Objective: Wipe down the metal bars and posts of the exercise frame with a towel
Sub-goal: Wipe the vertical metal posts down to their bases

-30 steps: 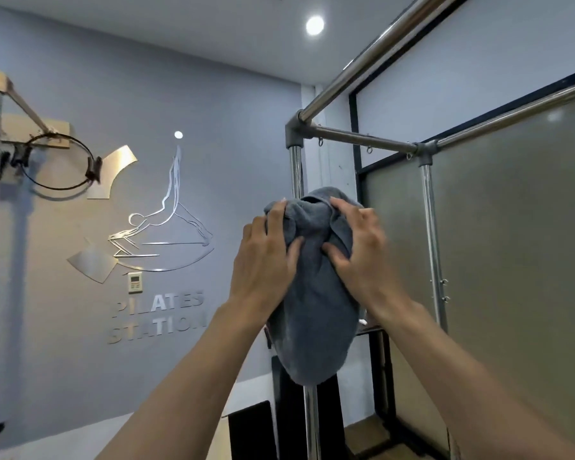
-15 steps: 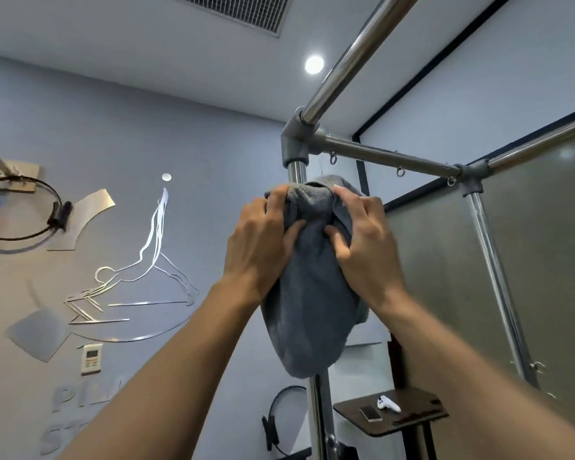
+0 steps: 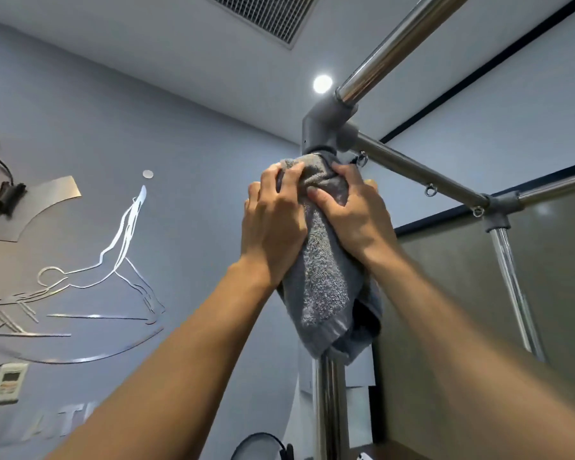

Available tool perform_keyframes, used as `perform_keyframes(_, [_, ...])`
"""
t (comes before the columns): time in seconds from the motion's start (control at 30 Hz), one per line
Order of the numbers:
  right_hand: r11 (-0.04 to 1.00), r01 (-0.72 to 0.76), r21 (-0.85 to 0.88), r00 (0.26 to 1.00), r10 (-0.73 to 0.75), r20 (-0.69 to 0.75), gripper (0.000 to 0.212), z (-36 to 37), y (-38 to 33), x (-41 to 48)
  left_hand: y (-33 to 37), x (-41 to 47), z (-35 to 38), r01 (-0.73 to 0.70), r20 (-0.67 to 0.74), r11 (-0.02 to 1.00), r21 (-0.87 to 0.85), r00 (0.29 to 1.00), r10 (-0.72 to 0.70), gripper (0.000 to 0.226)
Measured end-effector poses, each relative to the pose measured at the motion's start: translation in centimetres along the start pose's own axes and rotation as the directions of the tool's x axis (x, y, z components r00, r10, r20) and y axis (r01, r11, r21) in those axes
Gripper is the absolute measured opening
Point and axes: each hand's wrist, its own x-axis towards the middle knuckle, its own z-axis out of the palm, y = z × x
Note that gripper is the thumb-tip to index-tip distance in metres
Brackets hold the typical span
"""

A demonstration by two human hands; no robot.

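Note:
A grey towel [image 3: 326,277] is wrapped around the near upright chrome post [image 3: 329,406] of the exercise frame, its top edge touching the grey corner joint [image 3: 326,126]. My left hand [image 3: 273,224] grips the towel from the left and my right hand [image 3: 356,214] from the right, both squeezing it around the post just under the joint. The towel's lower end hangs loose and hides the post's upper part. From the joint a thick top bar [image 3: 399,44] runs up right and a thinner cross bar [image 3: 422,174] runs right to a second post [image 3: 515,293].
Small metal eyelets [image 3: 429,189] hang under the cross bar. A frosted glass panel [image 3: 462,293] stands behind the frame on the right. The grey wall on the left carries a metal figure logo [image 3: 113,260] and a small control panel [image 3: 9,383]. A ceiling vent [image 3: 266,11] is overhead.
Both hands have slid the towel up the post, from its middle to right under the corner joint. The view has tilted upward toward the ceiling.

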Motion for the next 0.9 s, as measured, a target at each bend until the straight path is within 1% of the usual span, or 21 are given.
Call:
perform_keyframes(0.03, [1.0, -0.006, -0.011, 1.0, 0.006, 0.005, 0.053, -0.1, 0.2, -0.1, 0.5, -0.3, -0.2, 0.015, 0.027, 0.999, -0.041, 1.0, -0.014, 0.053])
perform_keyframes(0.1, [0.999, 0.001, -0.048, 1.0, 0.0, 0.023, 0.047, -0.7, 0.1, -0.2, 0.8, -0.3, -0.4, 0.02, 0.128, 1.0, -0.004, 0.992, -0.019, 0.064])
perform_keyframes(0.17, [0.994, 0.065, -0.088, 0.998, -0.064, 0.015, 0.042, -1.2, -0.9, 0.4, -0.3, 0.5, -0.1, 0.037, 0.214, 0.999, 0.002, 0.976, -0.036, 0.066])
perform_keyframes(0.2, [0.984, 0.122, -0.128, 0.992, -0.123, 0.006, 0.041, -1.4, -1.6, 0.9, -1.4, 1.1, 0.1, 0.086, 0.25, 0.996, -0.032, 0.965, -0.075, 0.065])
perform_keyframes(0.27, [0.952, 0.232, -0.199, 0.972, -0.235, 0.009, 0.039, -1.3, -2.8, 1.9, -3.0, 2.0, 0.4, 0.239, 0.298, 0.965, -0.107, 0.934, -0.198, 0.064])
perform_keyframes(0.3, [0.949, 0.245, -0.197, 0.969, -0.247, 0.014, 0.038, -1.1, -2.9, 2.2, -3.2, 2.2, 0.5, 0.291, 0.306, 0.949, -0.125, 0.921, -0.242, 0.065])
perform_keyframes(0.33, [0.959, 0.226, -0.172, 0.974, -0.228, 0.005, 0.036, -1.0, -2.8, 2.2, -2.8, 2.0, 0.4, 0.309, 0.308, 0.942, -0.134, 0.916, -0.256, 0.066])
perform_keyframes(0.37, [0.977, 0.168, -0.129, 0.985, -0.172, -0.018, 0.035, -0.9, -2.3, 2.2, -2.0, 1.6, 0.3, 0.296, 0.302, 0.947, -0.126, 0.92, -0.248, 0.065])
perform_keyframes(0.4, [0.995, 0.072, -0.064, 0.997, -0.074, -0.03, 0.034, -0.8, -1.8, 1.7, -0.9, 1.0, 0.1, 0.26, 0.284, 0.96, -0.104, 0.933, -0.222, 0.063])
perform_keyframes(0.47, [0.991, -0.125, 0.057, 0.992, 0.122, 0.042, 0.031, -1.0, -0.6, -0.4, 1.2, -0.3, -0.5, 0.167, 0.25, 0.986, -0.022, 0.956, -0.156, 0.061])
perform_keyframes(0.5, [0.984, -0.164, 0.067, 0.983, 0.157, 0.095, 0.03, -1.1, 0.1, -1.8, 1.7, -0.8, -0.6, 0.121, 0.251, 0.993, 0.009, 0.96, -0.119, 0.061])
perform_keyframes(0.53, [0.985, -0.166, 0.055, 0.978, 0.157, 0.14, 0.031, -1.4, 0.5, -3.1, 1.8, -1.2, -0.5, 0.089, 0.262, 0.996, 0.025, 0.961, -0.093, 0.06])
perform_keyframes(0.57, [0.99, -0.138, 0.022, 0.979, 0.133, 0.158, 0.032, -1.8, 0.5, -4.1, 1.5, -1.4, -0.2, 0.09, 0.282, 0.996, 0.018, 0.955, -0.092, 0.06])
perform_keyframes(0.6, [0.996, -0.086, -0.018, 0.984, 0.088, 0.153, 0.034, -2.1, 0.1, -4.6, 1.0, -1.5, 0.1, 0.127, 0.299, 0.992, -0.021, 0.947, -0.115, 0.057])
perform_keyframes(0.67, [0.995, 0.032, -0.093, 0.993, -0.021, 0.119, 0.035, -2.4, -1.4, -4.5, -0.1, -1.7, 0.3, 0.266, 0.318, 0.952, -0.15, 0.925, -0.209, 0.048])
perform_keyframes(0.7, [0.986, 0.096, -0.134, 0.992, -0.083, 0.098, 0.036, -2.5, -2.3, -3.8, -0.3, -1.7, 0.1, 0.334, 0.326, 0.926, -0.178, 0.908, -0.264, 0.044])
perform_keyframes(0.77, [0.955, 0.207, -0.21, 0.978, -0.196, 0.072, 0.034, -2.5, -3.9, -2.1, -0.2, -1.1, -0.2, 0.434, 0.335, 0.887, -0.154, 0.868, -0.367, 0.04])
perform_keyframes(0.8, [0.944, 0.243, -0.223, 0.97, -0.234, 0.067, 0.033, -2.3, -4.1, -1.4, 0.1, -0.9, -0.5, 0.448, 0.32, 0.883, -0.142, 0.865, -0.387, 0.04])
perform_keyframes(0.83, [0.952, 0.229, -0.203, 0.973, -0.222, 0.056, 0.033, -2.0, -3.7, -0.8, 0.6, -0.9, -0.8, 0.424, 0.295, 0.893, -0.153, 0.882, -0.368, 0.044])
perform_keyframes(0.87, [0.973, 0.157, -0.171, 0.987, -0.152, 0.041, 0.032, -2.1, -3.1, -0.6, 1.2, -1.2, -1.2, 0.362, 0.271, 0.916, -0.172, 0.911, -0.31, 0.05])
perform_keyframes(0.9, [0.988, 0.05, -0.149, 0.998, -0.045, 0.035, 0.032, -2.1, -2.3, -0.8, 1.9, -1.6, -1.5, 0.276, 0.264, 0.946, -0.17, 0.938, -0.226, 0.058])
